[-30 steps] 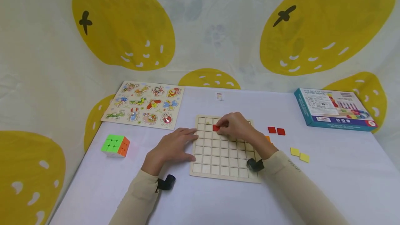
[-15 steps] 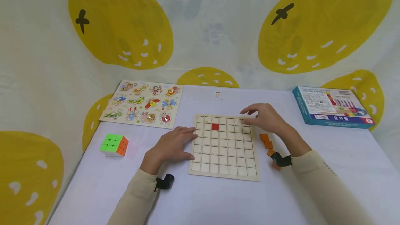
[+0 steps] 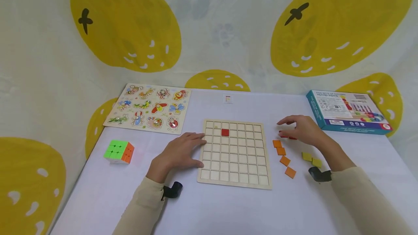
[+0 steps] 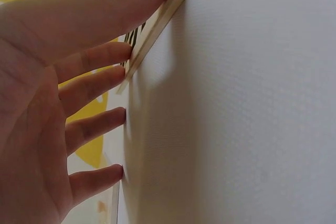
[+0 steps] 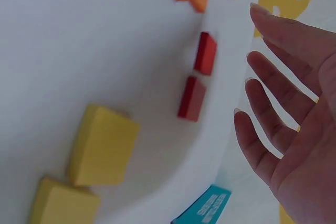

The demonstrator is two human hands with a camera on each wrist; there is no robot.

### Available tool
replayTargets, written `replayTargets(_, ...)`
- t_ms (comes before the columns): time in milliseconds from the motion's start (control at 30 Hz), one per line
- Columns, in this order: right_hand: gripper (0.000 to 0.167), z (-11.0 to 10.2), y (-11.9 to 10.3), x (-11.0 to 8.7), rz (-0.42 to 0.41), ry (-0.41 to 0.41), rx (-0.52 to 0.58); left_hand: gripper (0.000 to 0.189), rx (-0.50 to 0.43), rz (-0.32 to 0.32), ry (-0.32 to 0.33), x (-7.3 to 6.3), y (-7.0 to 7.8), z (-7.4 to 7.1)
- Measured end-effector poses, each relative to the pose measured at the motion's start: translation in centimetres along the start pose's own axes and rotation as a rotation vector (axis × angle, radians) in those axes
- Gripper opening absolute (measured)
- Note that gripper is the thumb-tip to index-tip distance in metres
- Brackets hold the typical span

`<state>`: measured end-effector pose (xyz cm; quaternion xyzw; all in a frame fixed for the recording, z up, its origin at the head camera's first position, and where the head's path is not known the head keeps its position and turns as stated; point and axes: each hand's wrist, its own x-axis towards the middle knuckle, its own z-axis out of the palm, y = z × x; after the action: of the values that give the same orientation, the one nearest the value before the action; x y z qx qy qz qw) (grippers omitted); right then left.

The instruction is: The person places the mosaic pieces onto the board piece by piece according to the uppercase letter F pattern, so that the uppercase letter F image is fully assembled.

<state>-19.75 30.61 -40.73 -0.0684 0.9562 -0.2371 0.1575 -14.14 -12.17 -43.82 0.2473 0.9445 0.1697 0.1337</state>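
A wooden grid board (image 3: 234, 157) lies flat on the white table with one red tile (image 3: 225, 132) in a cell of its second row from the far side. Along the board's left edge rests my left hand (image 3: 181, 151), fingertips and thumb touching the rim; in the left wrist view the thumb (image 4: 105, 17) lies against the wooden edge. My right hand (image 3: 302, 130) hovers over two loose red tiles, fingers spread and holding nothing. The head view shows these tiles partly covered by that hand. In the right wrist view both red tiles (image 5: 192, 98) sit apart from the fingertips.
Several orange tiles (image 3: 285, 161) lie right of the board, and two yellow tiles (image 3: 306, 156) beyond them. A puzzle cube (image 3: 119, 151) and an insect puzzle board (image 3: 150, 110) are at left. A box (image 3: 349, 112) is back right; a small card (image 3: 228, 99) lies behind the board.
My right hand has let go of the red tile, leaving it in the grid cell, and has moved right to above the loose red tiles. My left hand stays at the board's edge.
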Motion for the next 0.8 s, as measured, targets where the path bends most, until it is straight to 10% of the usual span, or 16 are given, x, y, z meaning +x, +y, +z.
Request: replayTargets(800,0.037,1.8,2.6,0.0,0.016,-0.006,0.008,0.076,0.027,-0.008,-0.043,0.6,-0.4,-0.2)
